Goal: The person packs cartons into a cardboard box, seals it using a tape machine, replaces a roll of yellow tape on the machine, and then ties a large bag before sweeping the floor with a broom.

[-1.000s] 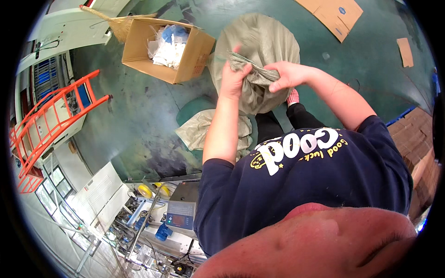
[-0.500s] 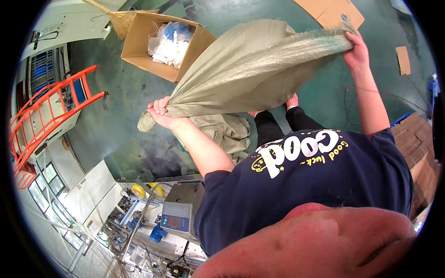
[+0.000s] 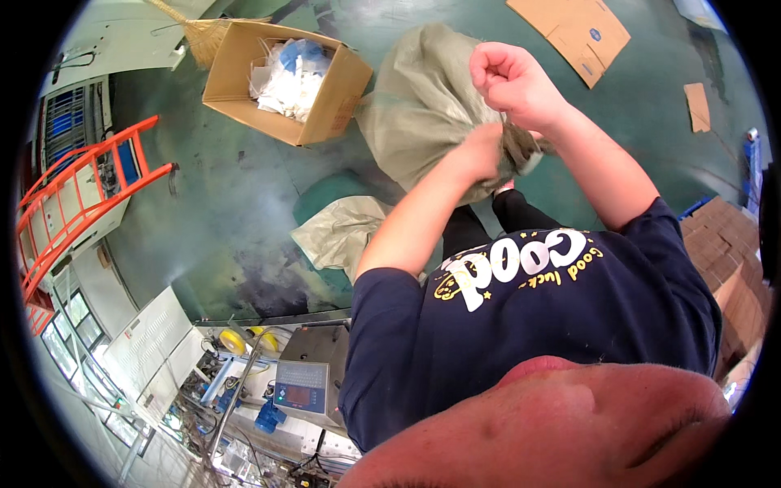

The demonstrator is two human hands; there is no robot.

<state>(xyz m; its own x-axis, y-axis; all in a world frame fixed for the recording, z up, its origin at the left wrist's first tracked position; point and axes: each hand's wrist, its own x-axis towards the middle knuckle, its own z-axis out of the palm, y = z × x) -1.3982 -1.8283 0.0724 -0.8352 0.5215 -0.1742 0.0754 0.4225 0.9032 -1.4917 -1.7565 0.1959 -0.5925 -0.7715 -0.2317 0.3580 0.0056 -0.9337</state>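
Observation:
A grey-green woven sack (image 3: 415,106) hangs in front of me, its body bulging out to the left. My left hand (image 3: 480,153), slightly smeared by motion, is closed on the sack where it narrows. The sack's bunched end (image 3: 522,150) sticks out to the right of that hand. Above it, my right hand (image 3: 517,85) is curled into a fist in front of the sack; its palm is turned from view, and whatever its fingers may hold is hidden. A second piece of similar woven cloth (image 3: 342,232) lies on the floor left of my legs.
An open cardboard box (image 3: 325,106) with white and blue scraps stands left of the sack, a straw broom (image 3: 203,37) behind it. Orange ladder-like rails (image 3: 98,175) are far left. Machinery with a control panel (image 3: 301,386) stands lower left. Flat cardboard (image 3: 573,32) and stacked cardboard (image 3: 728,252) are on the right.
The sack, stretched wide between both hands before, is now gathered. My left hand has moved right, and my right hand has come left from the sack's far corner; the hands are now close together.

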